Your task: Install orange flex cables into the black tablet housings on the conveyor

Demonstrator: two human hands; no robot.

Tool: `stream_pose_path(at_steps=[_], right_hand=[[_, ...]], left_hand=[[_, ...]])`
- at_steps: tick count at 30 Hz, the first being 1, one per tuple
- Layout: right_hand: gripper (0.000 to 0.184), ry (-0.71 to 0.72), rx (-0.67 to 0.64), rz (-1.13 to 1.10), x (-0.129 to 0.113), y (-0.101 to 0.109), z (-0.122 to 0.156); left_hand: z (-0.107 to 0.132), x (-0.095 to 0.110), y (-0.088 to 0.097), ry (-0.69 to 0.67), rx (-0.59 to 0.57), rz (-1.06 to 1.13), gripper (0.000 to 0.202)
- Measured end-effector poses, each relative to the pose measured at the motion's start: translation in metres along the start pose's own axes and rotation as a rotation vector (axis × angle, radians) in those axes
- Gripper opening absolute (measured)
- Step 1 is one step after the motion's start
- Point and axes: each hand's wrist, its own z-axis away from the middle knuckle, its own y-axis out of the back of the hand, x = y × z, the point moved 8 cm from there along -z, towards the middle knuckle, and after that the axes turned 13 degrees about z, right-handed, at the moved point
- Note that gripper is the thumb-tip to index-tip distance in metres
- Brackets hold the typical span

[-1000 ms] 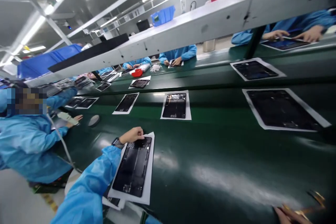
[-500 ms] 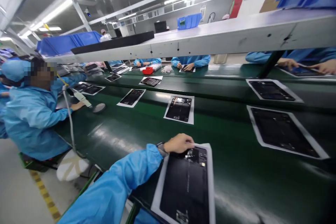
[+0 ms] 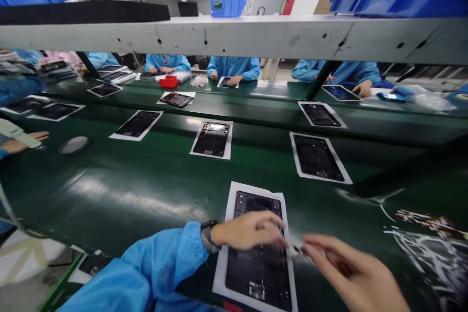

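Observation:
A black tablet housing [image 3: 256, 273] lies on a white sheet [image 3: 223, 278] on the green bench before me, with small metal parts near both ends. Over its middle is my left hand [image 3: 248, 231], fingers half bent and apart, with their blurred tips close to a small whitish, see-through piece [image 3: 295, 248]. My right hand [image 3: 351, 268] pinches that piece between thumb and forefinger, just past the housing's right edge. Motion blur hides exactly what the piece is, and whether the left fingertips touch it.
More tablet housings on white sheets lie ahead, including one housing [image 3: 212, 139] and another [image 3: 318, 158]. Tangled white strips [image 3: 431, 258] lie at the right. A shelf [image 3: 256, 36] spans above the bench. Co-workers in blue sit opposite; a co-worker's hand [image 3: 25, 142] shows at left.
My view has swung right. My left hand has moved from the housing's top edge down over its middle. My right hand has come into view, pinching the small whitish piece.

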Motion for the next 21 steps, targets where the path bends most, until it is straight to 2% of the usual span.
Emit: stream_pose_path(at_steps=[1,2,4,6,7,9,14,17,21], right_hand=[[0.033,0.009,-0.048,-0.027,-0.008,-0.010,-0.019],[0.033,0.021,-0.095,-0.062,-0.015,-0.021,-0.037],[0.032,0.047,-0.193,-0.121,-0.027,-0.047,-0.068],[0.027,0.076,-0.274,-0.159,-0.034,-0.072,-0.090],[0.024,0.087,-0.308,-0.167,-0.036,-0.083,-0.099],[0.020,0.112,-0.351,-0.133,-0.039,-0.102,-0.112],[0.016,0.159,-0.357,0.003,-0.045,-0.130,-0.137],[0.013,0.140,-0.368,0.053,-0.046,-0.143,-0.148],[0.006,0.096,-0.382,0.137,-0.045,-0.153,-0.159]], left_hand=[[0.010,-0.004,-0.009,0.060,-0.047,0.037,0.055],[0.019,-0.008,-0.012,0.113,-0.038,-0.003,0.062],[0.034,-0.014,-0.004,0.167,0.120,-0.248,0.066],[0.049,-0.010,0.012,0.153,0.328,-0.582,0.056],[0.055,-0.007,0.016,0.135,0.396,-0.738,0.051],[0.063,-0.003,0.021,0.094,0.456,-0.988,0.040],[0.068,-0.013,0.028,0.052,0.457,-1.340,0.011],[0.066,-0.020,0.026,0.000,0.398,-1.423,0.010],[0.061,-0.016,0.021,-0.098,0.391,-1.473,0.020]])
